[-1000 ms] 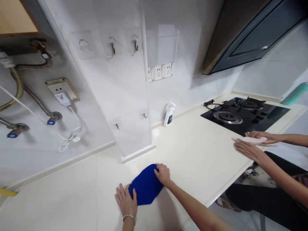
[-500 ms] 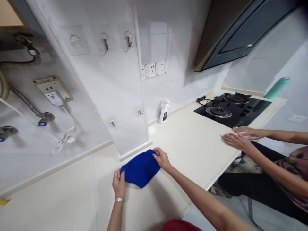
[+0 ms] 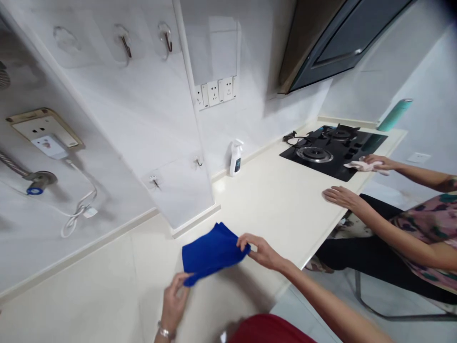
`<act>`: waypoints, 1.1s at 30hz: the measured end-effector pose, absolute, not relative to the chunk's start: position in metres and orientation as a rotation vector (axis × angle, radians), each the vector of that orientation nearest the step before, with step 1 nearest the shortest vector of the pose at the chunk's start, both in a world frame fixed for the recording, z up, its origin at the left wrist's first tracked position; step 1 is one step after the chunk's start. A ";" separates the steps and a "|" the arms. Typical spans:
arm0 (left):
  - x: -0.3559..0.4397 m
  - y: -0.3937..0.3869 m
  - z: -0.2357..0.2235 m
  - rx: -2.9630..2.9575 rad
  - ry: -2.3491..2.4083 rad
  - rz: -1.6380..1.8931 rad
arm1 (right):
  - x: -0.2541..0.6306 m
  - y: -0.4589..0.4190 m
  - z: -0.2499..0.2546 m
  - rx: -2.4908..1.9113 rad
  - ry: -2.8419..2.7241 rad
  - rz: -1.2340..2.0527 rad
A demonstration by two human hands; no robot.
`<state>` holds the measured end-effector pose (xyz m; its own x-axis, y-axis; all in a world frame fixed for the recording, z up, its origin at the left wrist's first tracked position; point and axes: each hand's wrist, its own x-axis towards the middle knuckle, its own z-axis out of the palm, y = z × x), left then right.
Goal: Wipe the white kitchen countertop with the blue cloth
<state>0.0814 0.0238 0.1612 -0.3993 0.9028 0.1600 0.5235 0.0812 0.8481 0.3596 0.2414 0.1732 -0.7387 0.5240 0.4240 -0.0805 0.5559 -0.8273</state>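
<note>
A blue cloth (image 3: 210, 251) hangs just above the cream countertop (image 3: 278, 209), stretched between both of my hands. My left hand (image 3: 174, 301) pinches its lower left corner, a bracelet on the wrist. My right hand (image 3: 260, 250) pinches the cloth's right edge. Both sets of fingers are closed on the fabric.
Another person sits at the right, one hand (image 3: 341, 196) flat on the counter edge, the other holding a pale pink cloth (image 3: 362, 166) on the black gas hob (image 3: 332, 150). A white spray bottle (image 3: 235, 158) stands by the wall. A teal bottle (image 3: 394, 114) stands beyond the hob.
The blue cloth went from lying flat under my hands to being lifted and held by its edges. The other person's cloth hand moved onto the hob.
</note>
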 end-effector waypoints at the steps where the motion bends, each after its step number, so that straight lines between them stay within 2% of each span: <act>1: 0.087 0.011 0.148 1.445 1.924 1.066 | 0.370 0.232 0.152 -0.372 -2.187 1.209; 3: 0.094 -0.010 0.133 1.495 1.832 0.773 | 0.389 0.215 0.111 -0.424 -2.309 1.201; 5: 0.095 -0.018 0.133 1.463 1.795 0.677 | 0.406 0.205 0.077 -0.571 -2.309 1.070; 9: 0.101 0.010 0.147 1.234 1.937 0.949 | 0.431 0.207 0.038 -0.889 -2.148 0.676; 12: 0.128 0.056 0.135 1.265 2.035 1.077 | 0.439 0.218 0.023 -0.978 -2.079 0.450; 17: 0.186 0.118 0.082 1.838 2.222 0.738 | 0.439 0.219 0.016 -1.018 -2.051 0.366; 20: 0.199 0.133 0.061 1.914 2.341 0.513 | 0.435 0.217 0.019 -1.052 -2.039 0.366; 27: 0.191 0.137 0.052 1.968 2.386 0.364 | 0.433 0.220 0.027 -1.094 -2.032 0.350; 33: 0.158 0.110 0.046 1.908 2.522 0.332 | 0.433 0.220 0.030 -1.081 -2.036 0.322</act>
<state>0.1584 0.1104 0.0464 -0.2794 0.9475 0.1553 0.9555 0.2584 0.1427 0.4328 0.2201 0.0301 -0.3225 0.7855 0.5281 0.5845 0.6041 -0.5417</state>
